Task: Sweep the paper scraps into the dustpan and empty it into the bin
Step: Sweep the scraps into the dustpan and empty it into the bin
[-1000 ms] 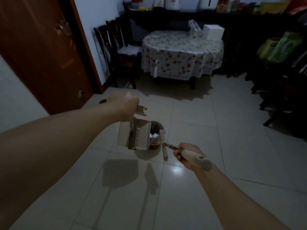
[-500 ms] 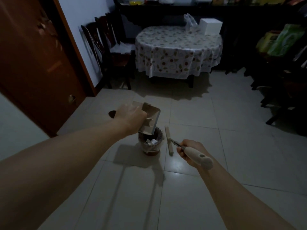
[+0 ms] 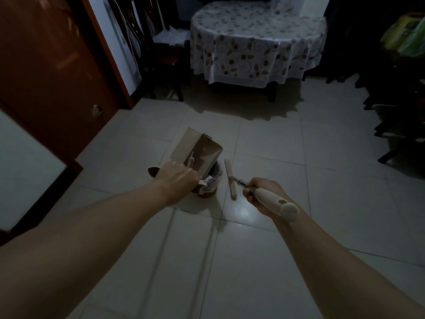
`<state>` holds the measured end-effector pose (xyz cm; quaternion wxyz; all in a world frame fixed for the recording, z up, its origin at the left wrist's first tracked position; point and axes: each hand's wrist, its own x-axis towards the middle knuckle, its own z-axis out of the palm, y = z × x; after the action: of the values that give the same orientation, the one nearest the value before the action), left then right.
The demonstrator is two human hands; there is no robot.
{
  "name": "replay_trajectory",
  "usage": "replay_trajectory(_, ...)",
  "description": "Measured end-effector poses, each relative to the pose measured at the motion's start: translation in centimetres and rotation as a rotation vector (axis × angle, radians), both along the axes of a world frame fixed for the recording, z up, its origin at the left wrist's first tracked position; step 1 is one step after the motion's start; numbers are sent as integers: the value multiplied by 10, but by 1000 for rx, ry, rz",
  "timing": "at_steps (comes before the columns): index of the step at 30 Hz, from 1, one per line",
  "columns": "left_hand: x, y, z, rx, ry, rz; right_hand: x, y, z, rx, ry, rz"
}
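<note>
Tipped steeper than a moment earlier, the dustpan (image 3: 197, 155), gripped by the left hand (image 3: 178, 178), is emptying scraps into the bin (image 3: 210, 185) below, while the right hand (image 3: 264, 194) is clasping the broom (image 3: 231, 178); next, shaking out remnants.

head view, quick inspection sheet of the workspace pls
surface: pale tiled floor, glare patch near the right hand
job's things: dustpan tipped over the small bin; white scraps inside the bin; broom head beside the bin
clutter: no loose scraps seen on the floor
grips: left hand grips the dustpan handle; right hand grips the broom handle
cables: nothing seen
surroundings: wooden door left, table with patterned cloth behind, dark chairs
</note>
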<state>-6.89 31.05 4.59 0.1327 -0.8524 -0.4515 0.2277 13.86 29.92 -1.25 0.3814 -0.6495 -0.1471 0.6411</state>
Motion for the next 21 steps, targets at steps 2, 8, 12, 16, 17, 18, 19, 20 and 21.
replay_trajectory(2, 4, -8, -10, -13, 21, 2, 6, -1, -3, -10, 9, 2)
replay_trajectory(8, 29, -14, -14, -33, 95, -7, 15, -8, -12, -29, 47, -25)
replay_trajectory(12, 35, -16, -12, -69, 189, 28, 20, -15, -19, -23, 49, -23)
replay_trajectory(16, 36, -18, -13, -184, 206, 88, 25, -18, -22, -38, 15, 10)
replay_trajectory(17, 37, -18, -11, -215, 210, 88, 26, -19, -22, -38, 13, 16)
replay_trajectory(18, 38, -17, -9, -243, 223, 82, 28, -20, -22, -35, 18, 16)
replay_trajectory(19, 39, -16, -6, -274, 237, 79, 29, -21, -21, -30, 29, 14)
replay_trajectory(20, 40, -16, -3, -310, 242, 89, 30, -22, -21, -26, 38, 13)
replay_trajectory(21, 42, -15, -2, -348, 235, 110, 31, -23, -20, -23, 42, 16)
